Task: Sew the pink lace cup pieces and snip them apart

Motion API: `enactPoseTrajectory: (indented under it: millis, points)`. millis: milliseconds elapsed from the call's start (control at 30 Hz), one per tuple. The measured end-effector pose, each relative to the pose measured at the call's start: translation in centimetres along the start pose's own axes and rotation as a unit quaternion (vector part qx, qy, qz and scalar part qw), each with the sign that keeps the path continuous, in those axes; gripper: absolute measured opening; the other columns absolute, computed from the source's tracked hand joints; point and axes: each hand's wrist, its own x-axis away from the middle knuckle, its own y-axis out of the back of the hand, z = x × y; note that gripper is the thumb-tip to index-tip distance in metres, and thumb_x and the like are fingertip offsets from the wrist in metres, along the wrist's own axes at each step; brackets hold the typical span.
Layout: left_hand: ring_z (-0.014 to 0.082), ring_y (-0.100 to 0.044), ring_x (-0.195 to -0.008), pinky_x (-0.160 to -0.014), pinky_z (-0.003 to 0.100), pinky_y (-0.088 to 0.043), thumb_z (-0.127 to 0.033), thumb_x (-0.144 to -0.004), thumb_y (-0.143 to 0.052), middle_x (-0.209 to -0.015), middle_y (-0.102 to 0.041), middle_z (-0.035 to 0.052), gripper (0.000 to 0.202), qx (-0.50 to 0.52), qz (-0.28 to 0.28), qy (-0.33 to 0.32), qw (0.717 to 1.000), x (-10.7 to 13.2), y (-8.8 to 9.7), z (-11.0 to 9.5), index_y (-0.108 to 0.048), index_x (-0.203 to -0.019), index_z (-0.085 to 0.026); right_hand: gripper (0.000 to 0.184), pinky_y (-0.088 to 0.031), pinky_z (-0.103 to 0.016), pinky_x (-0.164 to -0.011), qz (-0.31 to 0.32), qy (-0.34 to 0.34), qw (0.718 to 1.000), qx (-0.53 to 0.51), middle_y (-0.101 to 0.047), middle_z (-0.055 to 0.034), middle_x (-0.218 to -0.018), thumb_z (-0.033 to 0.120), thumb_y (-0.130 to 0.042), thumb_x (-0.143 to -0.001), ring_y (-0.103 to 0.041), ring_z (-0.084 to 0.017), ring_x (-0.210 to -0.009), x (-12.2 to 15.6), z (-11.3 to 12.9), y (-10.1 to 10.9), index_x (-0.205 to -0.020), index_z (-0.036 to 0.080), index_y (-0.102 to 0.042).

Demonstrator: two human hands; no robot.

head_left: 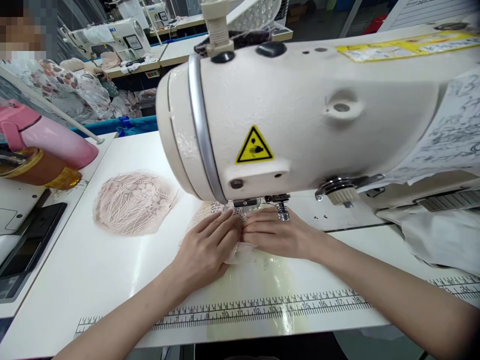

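The pink lace piece (204, 210) lies on the counter (150, 280) under the sewing machine head (300, 110), left hand (206, 246) and right hand (279, 234) upon it, fingers close together — whether pinching, I cannot tell — and best kept light, guiding it flat.

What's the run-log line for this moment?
Left hand: on pale lace | Right hand: fingers at same lace | Both: below sewing machine head | Pink lace: lying on white tabletop

The white table (93, 270) carries a sewing machine (300, 115), pink lace (131, 205) and, seemingly, pale cloth (435, 232).
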Motion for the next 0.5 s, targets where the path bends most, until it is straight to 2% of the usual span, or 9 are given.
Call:
enactPoseTrajectory:
  millis: [100,333,500]
  points:
    - [0.0269,-0.056,-0.123,-0.097,0.040,-0.054,-0.017,-0.086,-0.051,-0.128,-0.061,0.0175,0.018,0.020,0.034,0.025,0.999,0.4,-0.5,0.3,-0.060,-0.100,-0.010,0.016,-0.056,-0.026,-0.074,-0.020,0.002,1.000,-0.005,-0.070,0.0017,-0.086,0.014,-0.053,-0.092,-0.063,-0.010,-0.084,0.0,0.1,-0.2,-0.093,0.021,-0.067]
    - [0.0272,-0.061,-0.116,-0.090,0.037,-0.058,-0.017,-0.083,-0.051,-0.123,-0.064,0.0192,0.013,-0.006,0.029,0.027,0.999,0.4,-0.4,0.4,-0.058,-0.093,-0.012,0.017,-0.057,-0.025,-0.074,-0.039,0.014,0.999,-0.008,-0.073,0.0002,-0.091,0.017,-0.054,-0.092,-0.064,-0.012,-0.091,0.0,0.5,-1.1,-0.095,0.021,-0.070]
    - [0.0273,-0.062,-0.114,-0.089,0.037,-0.058,-0.015,-0.080,-0.051,-0.122,-0.064,0.0189,0.014,-0.013,0.025,0.035,0.999,0.2,-0.6,0.4,-0.058,-0.092,-0.012,0.019,-0.056,-0.023,-0.072,-0.049,0.019,0.999,0.004,-0.073,-0.0003,-0.089,0.014,-0.052,-0.092,-0.064,-0.011,-0.089,-0.2,0.5,-0.9,-0.092,0.019,-0.070]
